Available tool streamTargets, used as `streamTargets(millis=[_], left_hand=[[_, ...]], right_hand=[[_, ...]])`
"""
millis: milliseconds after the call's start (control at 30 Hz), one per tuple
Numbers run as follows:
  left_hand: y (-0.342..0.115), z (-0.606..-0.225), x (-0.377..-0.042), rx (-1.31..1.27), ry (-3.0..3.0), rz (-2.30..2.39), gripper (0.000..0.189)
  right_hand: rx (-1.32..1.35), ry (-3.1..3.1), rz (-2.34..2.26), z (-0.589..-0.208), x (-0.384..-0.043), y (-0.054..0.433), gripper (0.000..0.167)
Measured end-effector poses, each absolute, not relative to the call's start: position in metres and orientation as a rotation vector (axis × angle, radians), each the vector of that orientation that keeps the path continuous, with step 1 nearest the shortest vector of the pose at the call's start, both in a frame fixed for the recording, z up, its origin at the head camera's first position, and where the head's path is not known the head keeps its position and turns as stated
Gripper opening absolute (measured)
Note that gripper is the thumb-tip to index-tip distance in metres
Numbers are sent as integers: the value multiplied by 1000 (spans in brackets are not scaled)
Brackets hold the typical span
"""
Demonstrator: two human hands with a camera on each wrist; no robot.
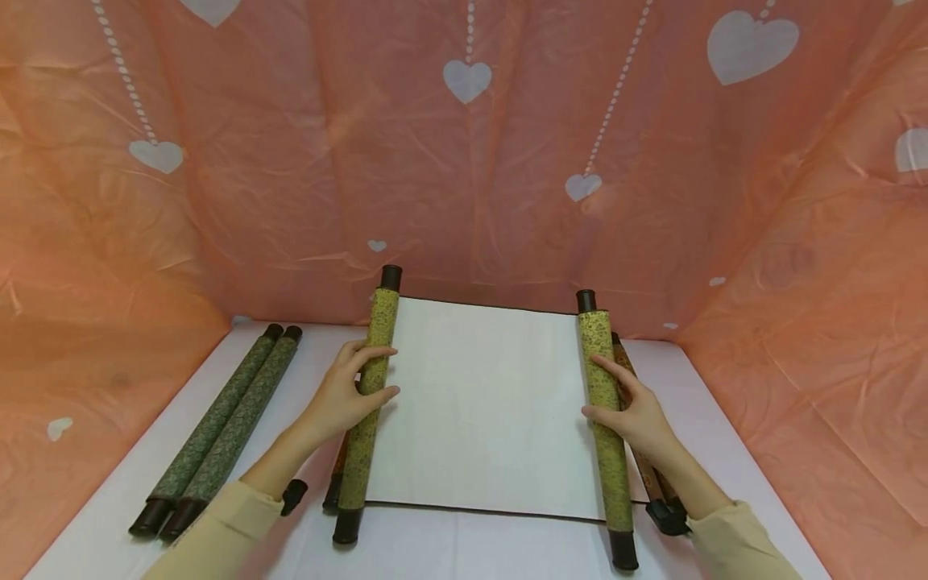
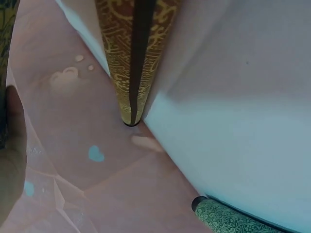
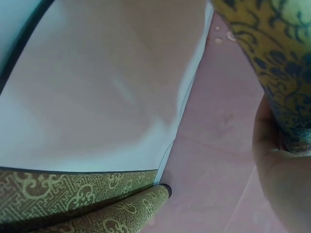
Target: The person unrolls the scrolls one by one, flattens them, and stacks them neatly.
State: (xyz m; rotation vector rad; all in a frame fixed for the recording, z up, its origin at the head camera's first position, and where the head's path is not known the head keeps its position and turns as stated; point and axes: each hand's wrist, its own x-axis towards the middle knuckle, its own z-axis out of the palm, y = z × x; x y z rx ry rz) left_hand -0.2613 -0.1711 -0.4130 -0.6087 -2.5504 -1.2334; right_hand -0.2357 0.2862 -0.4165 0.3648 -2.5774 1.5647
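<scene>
A yellow hand scroll with dark floral patterning is spread partly open, its blank white paper [image 1: 482, 403] stretched between two rollers with black end knobs. My left hand [image 1: 348, 391] grips the left roller [image 1: 357, 467], thumb and fingers around it. Around the right roller [image 1: 609, 467] my right hand [image 1: 638, 415] holds on in the same way. In the left wrist view the left hand [image 2: 12, 160] shows at the edge, beside the yellow roller [image 2: 6, 48]. The right wrist view has the right hand [image 3: 277, 170] under the patterned roller [image 3: 282, 63].
Beneath the yellow scroll lies a brown-gold scroll [image 3: 126, 208], its rollers peeking out on both sides. Two green rollers [image 1: 228, 427] lie side by side on the left of the white table [image 1: 435, 548]. Pink cloth [image 1: 471, 201] with hearts encloses the back and sides.
</scene>
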Motion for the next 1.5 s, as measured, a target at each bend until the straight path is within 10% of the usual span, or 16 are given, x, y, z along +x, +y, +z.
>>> streamTargets(millis=[1500], left_hand=[[-195, -415, -264, -620, -2593, -1211, 54]], right_hand=[[287, -2580, 1479, -414, -237, 313, 78]])
